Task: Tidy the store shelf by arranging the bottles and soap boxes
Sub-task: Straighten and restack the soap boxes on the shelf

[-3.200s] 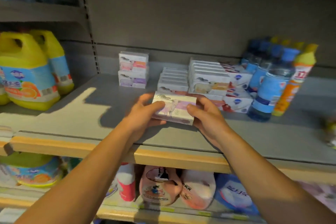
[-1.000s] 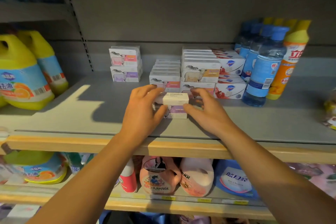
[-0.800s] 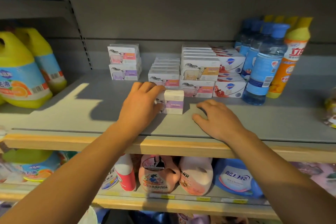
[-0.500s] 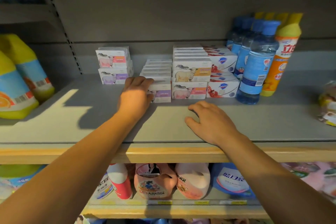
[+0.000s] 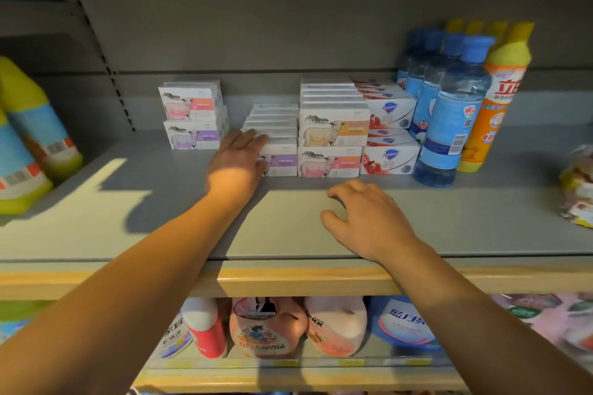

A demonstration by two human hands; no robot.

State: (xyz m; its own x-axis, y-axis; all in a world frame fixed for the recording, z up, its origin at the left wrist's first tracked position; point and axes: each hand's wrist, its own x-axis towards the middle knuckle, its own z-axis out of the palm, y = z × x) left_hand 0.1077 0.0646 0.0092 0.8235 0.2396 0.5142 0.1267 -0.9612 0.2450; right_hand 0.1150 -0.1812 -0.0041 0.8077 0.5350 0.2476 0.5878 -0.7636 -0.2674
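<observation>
The left hand (image 5: 239, 159), fingers straight, is pressing the purple soap box (image 5: 280, 161) into line just left of the sheep-box stack (image 5: 332, 139), likely squaring the row; the right hand (image 5: 365, 218) is resting loosely spread, gripping nothing, in front of that stack.

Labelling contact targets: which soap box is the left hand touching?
The front white soap box with the purple label, beside the two-high stack. The left hand rests on its left end; other boxes are untouched.

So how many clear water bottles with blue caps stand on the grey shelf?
4 in view, in a row running front to back at the right: front bottle, then, rearmost. More may hide behind.
</observation>
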